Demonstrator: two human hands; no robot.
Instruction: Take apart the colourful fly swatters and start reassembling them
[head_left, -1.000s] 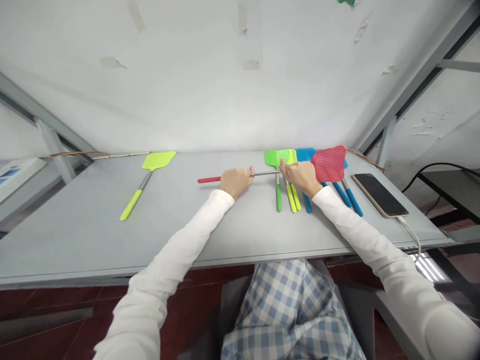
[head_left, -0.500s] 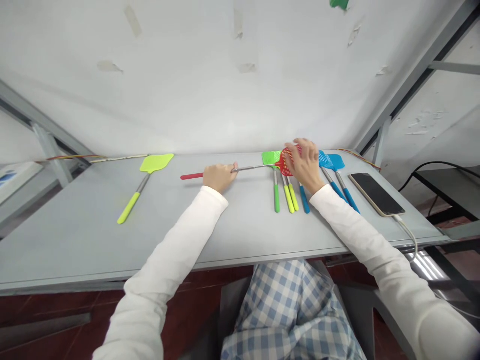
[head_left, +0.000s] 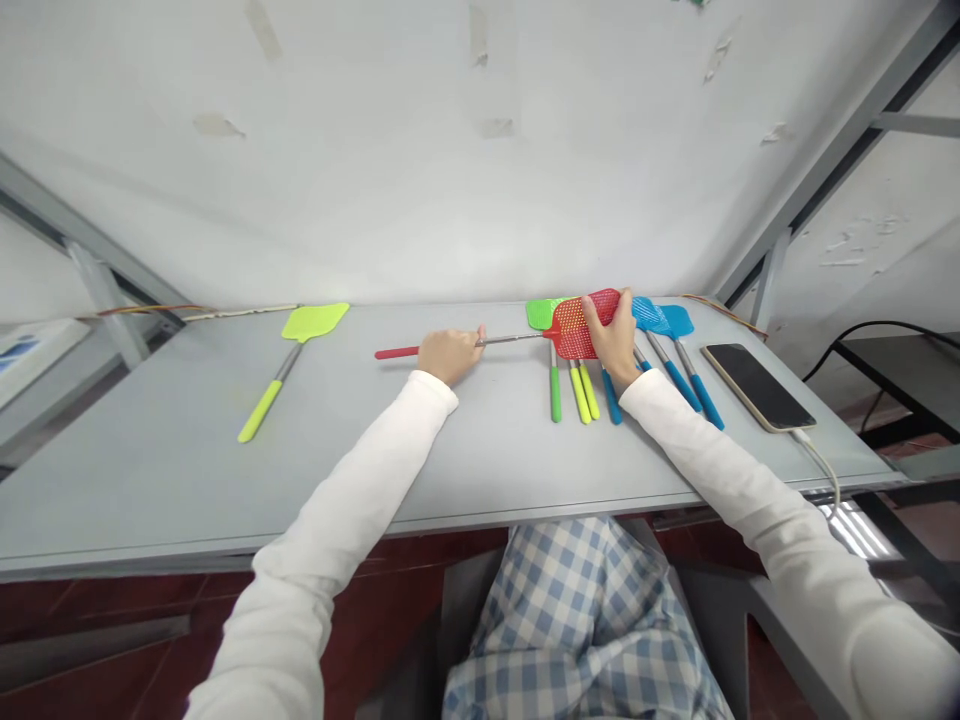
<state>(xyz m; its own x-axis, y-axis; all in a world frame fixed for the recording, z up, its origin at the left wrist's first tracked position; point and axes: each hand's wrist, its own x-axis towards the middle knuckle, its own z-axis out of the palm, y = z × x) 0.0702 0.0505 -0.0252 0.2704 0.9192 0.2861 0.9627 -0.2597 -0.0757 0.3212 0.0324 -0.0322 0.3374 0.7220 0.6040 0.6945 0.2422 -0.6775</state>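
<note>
A red fly swatter is held sideways above the table between my two hands. My left hand is wrapped round it where the red handle meets the metal shaft. At the other end, my right hand grips the outer edge of the perforated head, thumb on the near face. Behind and below that head lie a green fly swatter, yellow-green swatters and several blue fly swatters; the red head and my right hand partly cover them. Off to the left rests a single yellow-green fly swatter.
A phone with a white cable lies on the right of the grey table. A white wall stands behind it. Metal frame bars rise at both sides, and a white box sits at far left.
My right hand has shifted from spread over the front of the red head to gripping its outer edge, so more of the head shows. My left hand keeps its hold.
</note>
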